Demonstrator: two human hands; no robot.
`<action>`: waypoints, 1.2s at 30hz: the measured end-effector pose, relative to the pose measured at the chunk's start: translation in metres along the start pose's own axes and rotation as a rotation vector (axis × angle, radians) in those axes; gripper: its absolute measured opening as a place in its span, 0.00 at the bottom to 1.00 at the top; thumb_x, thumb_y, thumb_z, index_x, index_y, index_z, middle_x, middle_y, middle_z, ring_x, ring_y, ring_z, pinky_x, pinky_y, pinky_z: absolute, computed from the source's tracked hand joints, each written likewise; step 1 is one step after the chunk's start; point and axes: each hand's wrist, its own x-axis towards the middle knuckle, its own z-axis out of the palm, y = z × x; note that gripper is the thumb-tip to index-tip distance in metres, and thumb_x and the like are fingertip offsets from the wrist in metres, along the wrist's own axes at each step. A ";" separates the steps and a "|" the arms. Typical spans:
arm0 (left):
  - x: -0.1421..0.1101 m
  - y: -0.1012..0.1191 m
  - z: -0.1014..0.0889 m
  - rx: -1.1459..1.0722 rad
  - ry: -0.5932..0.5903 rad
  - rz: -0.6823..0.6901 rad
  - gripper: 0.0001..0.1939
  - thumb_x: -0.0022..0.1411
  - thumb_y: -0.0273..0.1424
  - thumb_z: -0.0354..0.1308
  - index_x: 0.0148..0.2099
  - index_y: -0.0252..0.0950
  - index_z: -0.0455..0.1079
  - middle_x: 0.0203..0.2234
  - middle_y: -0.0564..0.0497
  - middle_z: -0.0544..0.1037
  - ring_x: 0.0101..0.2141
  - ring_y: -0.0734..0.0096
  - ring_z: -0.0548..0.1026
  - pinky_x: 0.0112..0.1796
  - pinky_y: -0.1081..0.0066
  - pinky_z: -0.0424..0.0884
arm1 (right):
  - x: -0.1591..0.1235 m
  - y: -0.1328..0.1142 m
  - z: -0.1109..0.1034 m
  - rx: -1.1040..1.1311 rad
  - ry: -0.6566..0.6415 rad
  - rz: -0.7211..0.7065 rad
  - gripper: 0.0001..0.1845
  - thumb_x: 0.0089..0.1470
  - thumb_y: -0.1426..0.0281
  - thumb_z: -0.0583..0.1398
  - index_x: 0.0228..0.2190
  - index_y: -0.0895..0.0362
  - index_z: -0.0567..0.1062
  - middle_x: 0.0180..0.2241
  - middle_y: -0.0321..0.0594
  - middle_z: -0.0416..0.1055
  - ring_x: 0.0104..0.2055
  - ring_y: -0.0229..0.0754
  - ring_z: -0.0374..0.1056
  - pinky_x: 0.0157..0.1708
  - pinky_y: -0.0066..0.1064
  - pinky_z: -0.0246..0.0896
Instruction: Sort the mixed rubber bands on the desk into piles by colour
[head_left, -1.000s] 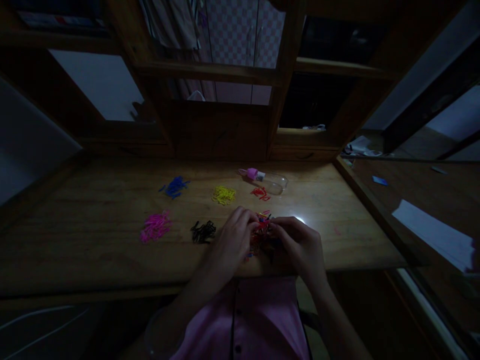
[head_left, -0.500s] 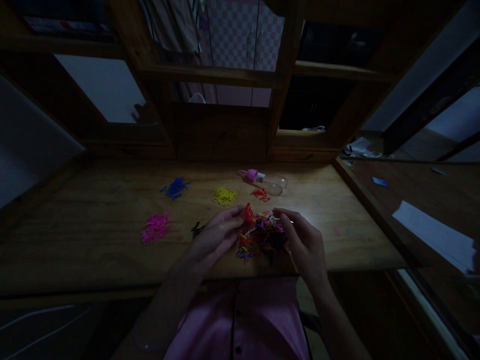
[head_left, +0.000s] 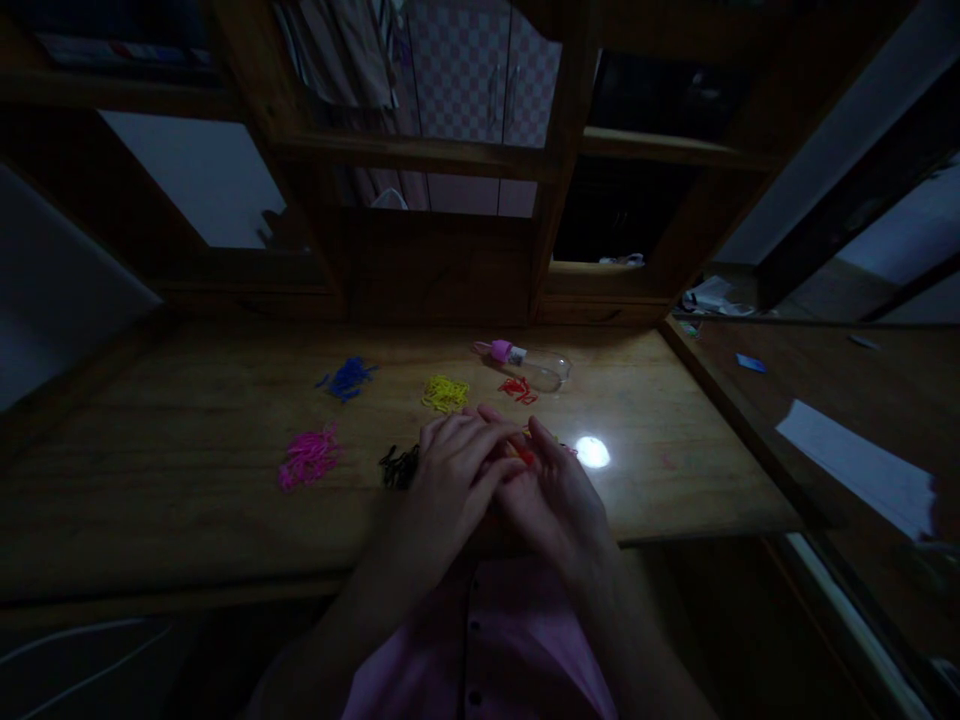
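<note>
Small red loops that look like rubber bands (head_left: 523, 452) show between my two hands. My left hand (head_left: 459, 470) curls over them, its fingers closed on the bunch. Cupped against it from the right, palm turned up, my right hand (head_left: 559, 505) has the red loops lying in it. Both hands cover most of the mixed-colour pile on the desk below; only a few bits (head_left: 568, 450) peek out beside the right hand. Left of my left wrist is a heap of black loops (head_left: 399, 467), partly hidden. Beyond the hands lie yellow loops (head_left: 445, 393) and a small red heap (head_left: 517, 389).
Pink loops (head_left: 309, 456) and blue loops (head_left: 348, 379) lie to the left on the wooden desk (head_left: 187, 470). A clear bottle with a pink cap (head_left: 544, 368) rests on its side at the back. White paper (head_left: 859, 465) lies on the surface at right.
My left hand, holding the red bunch up apart a half second ago, has come together with my right hand. The right hand has turned palm up and moved left, over the mixed pile.
</note>
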 end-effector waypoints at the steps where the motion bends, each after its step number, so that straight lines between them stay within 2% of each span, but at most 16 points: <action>1: -0.002 -0.002 -0.002 -0.024 0.021 0.011 0.10 0.66 0.30 0.52 0.48 0.43 0.71 0.44 0.52 0.77 0.48 0.63 0.70 0.53 0.57 0.60 | -0.001 0.000 0.000 0.005 0.001 0.007 0.19 0.62 0.60 0.50 0.38 0.57 0.76 0.43 0.45 0.75 0.50 0.41 0.68 0.46 0.31 0.69; 5: -0.006 -0.006 -0.014 -0.091 0.114 0.040 0.11 0.67 0.30 0.51 0.45 0.45 0.73 0.42 0.53 0.79 0.45 0.66 0.72 0.50 0.61 0.64 | -0.003 -0.001 -0.002 -0.012 -0.022 -0.002 0.21 0.63 0.58 0.50 0.42 0.57 0.76 0.50 0.46 0.73 0.56 0.44 0.65 0.54 0.39 0.64; 10: -0.003 -0.009 -0.018 -0.034 0.176 0.031 0.05 0.62 0.29 0.58 0.40 0.43 0.75 0.38 0.53 0.79 0.43 0.65 0.72 0.48 0.62 0.64 | -0.004 -0.001 -0.001 -0.003 -0.049 -0.007 0.24 0.65 0.59 0.47 0.46 0.59 0.75 0.53 0.45 0.71 0.57 0.42 0.64 0.58 0.34 0.58; 13: -0.001 -0.008 -0.015 0.043 0.129 0.036 0.05 0.61 0.29 0.60 0.40 0.42 0.75 0.38 0.53 0.78 0.44 0.64 0.71 0.48 0.61 0.62 | -0.003 -0.001 -0.001 -0.021 -0.043 0.001 0.24 0.65 0.58 0.47 0.47 0.58 0.76 0.51 0.44 0.72 0.53 0.40 0.66 0.54 0.32 0.63; 16: 0.000 -0.005 -0.013 0.093 0.039 0.053 0.04 0.62 0.30 0.59 0.39 0.43 0.74 0.39 0.53 0.76 0.45 0.63 0.69 0.50 0.59 0.59 | -0.003 0.000 0.000 0.006 -0.029 0.013 0.24 0.66 0.59 0.46 0.45 0.56 0.77 0.48 0.41 0.73 0.44 0.37 0.68 0.44 0.28 0.68; 20: 0.000 -0.005 -0.013 0.128 -0.072 0.080 0.04 0.64 0.29 0.56 0.38 0.41 0.72 0.38 0.53 0.76 0.45 0.63 0.67 0.51 0.58 0.57 | -0.002 0.003 0.000 0.118 -0.014 0.020 0.24 0.67 0.61 0.45 0.42 0.55 0.78 0.39 0.38 0.76 0.33 0.35 0.67 0.33 0.23 0.67; 23: 0.000 -0.007 -0.015 0.130 -0.107 0.091 0.03 0.64 0.29 0.57 0.38 0.40 0.72 0.38 0.53 0.75 0.45 0.62 0.67 0.50 0.59 0.57 | -0.002 0.004 0.000 0.163 0.010 0.036 0.24 0.67 0.61 0.45 0.43 0.55 0.78 0.34 0.38 0.76 0.30 0.35 0.66 0.30 0.23 0.67; 26: -0.002 -0.009 -0.017 0.096 -0.120 0.124 0.04 0.65 0.29 0.55 0.40 0.40 0.71 0.39 0.53 0.76 0.46 0.63 0.67 0.51 0.59 0.56 | -0.002 0.003 -0.001 0.200 -0.017 0.073 0.24 0.67 0.62 0.45 0.45 0.58 0.77 0.37 0.40 0.76 0.33 0.34 0.68 0.32 0.22 0.67; 29: -0.005 -0.011 -0.019 0.057 -0.099 0.162 0.06 0.65 0.29 0.55 0.43 0.41 0.72 0.40 0.54 0.76 0.46 0.64 0.67 0.51 0.60 0.56 | -0.003 0.000 -0.001 0.196 -0.039 0.085 0.26 0.68 0.63 0.43 0.47 0.62 0.75 0.45 0.45 0.75 0.41 0.34 0.70 0.38 0.21 0.67; 33: -0.008 -0.015 -0.018 0.041 -0.063 0.189 0.08 0.63 0.29 0.57 0.44 0.42 0.73 0.40 0.53 0.77 0.45 0.64 0.68 0.49 0.60 0.58 | -0.003 -0.001 0.003 0.136 -0.008 0.066 0.25 0.67 0.63 0.44 0.47 0.63 0.75 0.51 0.48 0.72 0.53 0.39 0.66 0.47 0.27 0.66; 36: -0.008 -0.017 -0.017 0.035 -0.047 0.189 0.08 0.63 0.30 0.58 0.44 0.43 0.74 0.39 0.53 0.78 0.44 0.64 0.69 0.49 0.59 0.58 | -0.003 0.000 0.004 0.091 0.002 0.060 0.24 0.66 0.62 0.46 0.47 0.61 0.75 0.52 0.47 0.72 0.58 0.41 0.63 0.52 0.31 0.64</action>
